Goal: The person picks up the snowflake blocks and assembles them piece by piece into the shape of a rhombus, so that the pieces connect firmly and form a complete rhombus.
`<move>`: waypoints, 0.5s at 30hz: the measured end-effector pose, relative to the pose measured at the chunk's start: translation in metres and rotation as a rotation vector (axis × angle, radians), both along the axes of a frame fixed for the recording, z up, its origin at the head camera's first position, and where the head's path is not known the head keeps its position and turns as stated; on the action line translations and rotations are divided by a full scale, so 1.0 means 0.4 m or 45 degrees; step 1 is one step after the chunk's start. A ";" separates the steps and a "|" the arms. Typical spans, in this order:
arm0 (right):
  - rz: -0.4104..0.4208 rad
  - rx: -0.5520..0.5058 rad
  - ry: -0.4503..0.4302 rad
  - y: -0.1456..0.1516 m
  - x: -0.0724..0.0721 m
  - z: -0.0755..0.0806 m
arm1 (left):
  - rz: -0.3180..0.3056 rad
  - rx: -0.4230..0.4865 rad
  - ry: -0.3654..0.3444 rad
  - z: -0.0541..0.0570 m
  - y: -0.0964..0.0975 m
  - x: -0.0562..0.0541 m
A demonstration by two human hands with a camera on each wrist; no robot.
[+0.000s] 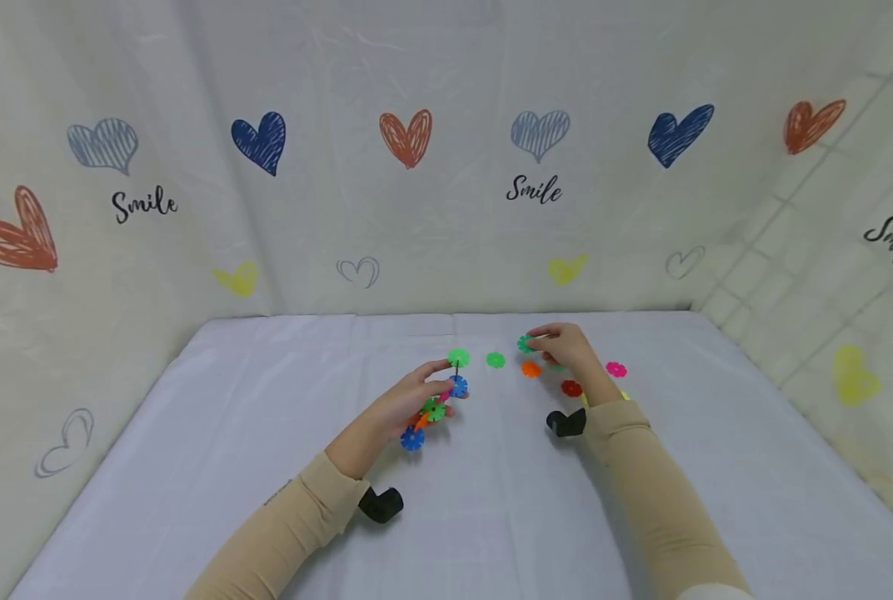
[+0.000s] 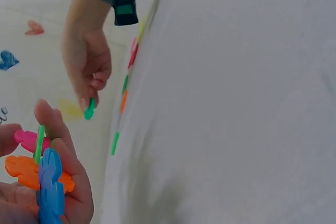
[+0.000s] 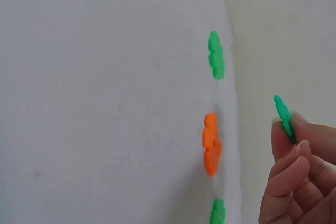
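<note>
My left hand (image 1: 396, 406) grips a chain of slotted flower-shaped plastic discs. A blue disc (image 1: 412, 439) hangs at its lower end, and a light green disc (image 1: 457, 358) tops it. Between them are another blue disc (image 1: 458, 386) and a green disc (image 1: 434, 410). Orange disc (image 2: 22, 170) and pink disc (image 2: 31, 140) show among the fingers in the left wrist view. Off to the right, my right hand (image 1: 569, 348) pinches a single green disc (image 3: 282, 109) between thumb and fingertip, raised above the table.
Loose discs lie on the white-covered table (image 1: 506, 500) around my right hand: light green (image 1: 496, 360), orange (image 1: 531, 369), red (image 1: 571, 388), pink (image 1: 616, 369) and part of a yellow one (image 1: 624, 396). A printed curtain (image 1: 461, 225) hangs behind the table's far edge.
</note>
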State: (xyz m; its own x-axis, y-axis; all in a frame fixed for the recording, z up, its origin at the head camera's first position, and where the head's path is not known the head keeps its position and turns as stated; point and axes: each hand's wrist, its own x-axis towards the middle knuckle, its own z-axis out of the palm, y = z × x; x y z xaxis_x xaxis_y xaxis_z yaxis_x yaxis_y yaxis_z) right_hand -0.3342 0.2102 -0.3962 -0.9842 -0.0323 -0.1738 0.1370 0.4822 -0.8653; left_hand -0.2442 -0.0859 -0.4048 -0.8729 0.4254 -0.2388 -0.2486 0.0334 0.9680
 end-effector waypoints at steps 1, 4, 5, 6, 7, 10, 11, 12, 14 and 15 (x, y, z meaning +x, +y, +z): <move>0.008 -0.010 0.003 -0.004 0.003 0.003 | -0.014 0.006 0.002 -0.001 -0.001 0.000; 0.024 -0.063 0.019 -0.022 0.015 0.010 | -0.049 0.036 -0.012 -0.005 -0.003 0.001; 0.028 -0.078 0.027 -0.028 0.019 0.012 | -0.061 0.046 -0.018 -0.005 -0.004 0.001; 0.036 -0.091 0.037 -0.035 0.025 0.015 | -0.071 0.056 -0.023 -0.005 -0.004 0.002; 0.038 -0.103 0.050 -0.042 0.031 0.018 | -0.076 0.066 -0.031 -0.002 -0.004 0.003; 0.054 -0.112 0.082 -0.062 0.046 0.029 | -0.085 0.086 -0.046 0.006 -0.002 0.004; 0.057 -0.119 0.091 -0.068 0.051 0.033 | -0.087 0.089 -0.047 0.009 -0.001 0.005; 0.064 -0.122 0.102 -0.075 0.055 0.037 | -0.086 0.089 -0.049 0.012 0.000 0.005; 0.076 -0.136 0.115 -0.085 0.061 0.043 | -0.080 0.092 -0.058 0.016 0.002 0.006; 0.080 -0.149 0.119 -0.090 0.064 0.045 | -0.074 0.091 -0.067 0.018 0.003 0.006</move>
